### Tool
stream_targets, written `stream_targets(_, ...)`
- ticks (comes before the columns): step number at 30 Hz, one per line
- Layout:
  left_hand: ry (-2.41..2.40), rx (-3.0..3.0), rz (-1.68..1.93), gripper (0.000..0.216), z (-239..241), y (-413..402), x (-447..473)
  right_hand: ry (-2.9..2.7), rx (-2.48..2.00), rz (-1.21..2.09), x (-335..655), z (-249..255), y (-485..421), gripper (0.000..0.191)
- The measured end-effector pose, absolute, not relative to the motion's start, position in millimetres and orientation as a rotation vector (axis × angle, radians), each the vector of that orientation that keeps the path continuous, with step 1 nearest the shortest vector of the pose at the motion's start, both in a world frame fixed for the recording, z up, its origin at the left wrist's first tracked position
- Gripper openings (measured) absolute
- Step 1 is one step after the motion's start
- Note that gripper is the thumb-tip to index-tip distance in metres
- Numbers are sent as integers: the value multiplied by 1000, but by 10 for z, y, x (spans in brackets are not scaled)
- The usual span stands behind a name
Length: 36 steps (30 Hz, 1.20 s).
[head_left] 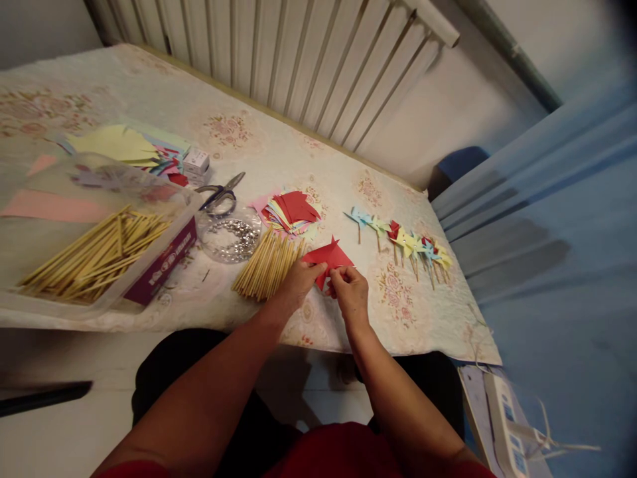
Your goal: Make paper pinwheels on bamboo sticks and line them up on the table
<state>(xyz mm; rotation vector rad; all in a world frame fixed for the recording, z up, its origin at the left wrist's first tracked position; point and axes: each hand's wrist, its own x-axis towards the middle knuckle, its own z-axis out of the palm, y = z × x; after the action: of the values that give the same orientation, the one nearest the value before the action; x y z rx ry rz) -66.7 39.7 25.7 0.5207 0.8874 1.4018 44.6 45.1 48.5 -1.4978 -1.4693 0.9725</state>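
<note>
A red paper square (pixel 329 257), partly folded with raised points, lies near the table's front edge. My left hand (pixel 297 284) pinches its left side. My right hand (pixel 351 292) pinches its lower right edge, fingers closed on the paper. Just left of my hands lies a loose bundle of wooden sticks (pixel 267 264). Behind the bundle sits a stack of cut coloured paper squares (pixel 291 211), red on top. A row of finished paper pinwheels on sticks (pixel 405 244) lies to the right of the red paper.
A round clear dish of silver pins (pixel 229 236) sits beside scissors (pixel 222 192). An open box of sticks (pixel 94 255) is at the left, with paper sheets (pixel 122 145) behind. The flowered table cover (pixel 279 149) meets a radiator (pixel 298 60). A blue bed (pixel 567 252) stands at the right.
</note>
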Motion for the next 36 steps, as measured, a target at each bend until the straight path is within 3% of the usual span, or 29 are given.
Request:
stream_targets(24, 958, 571, 1401, 20, 255, 402, -677, -1495, -1510, 970, 469, 530, 408, 23)
stream_targets(31, 960, 573, 1369, 26, 276, 394, -707, -1441, -1554, 605, 808, 741, 532, 43)
stream_targets(33, 917, 602, 1367, 26, 273, 399, -707, -1426, -1541, 766, 929, 776, 651, 42)
stream_targets(36, 846, 682, 1336, 27, 285, 393, -711, -1364, -1470, 1312, 1017, 810, 776, 42)
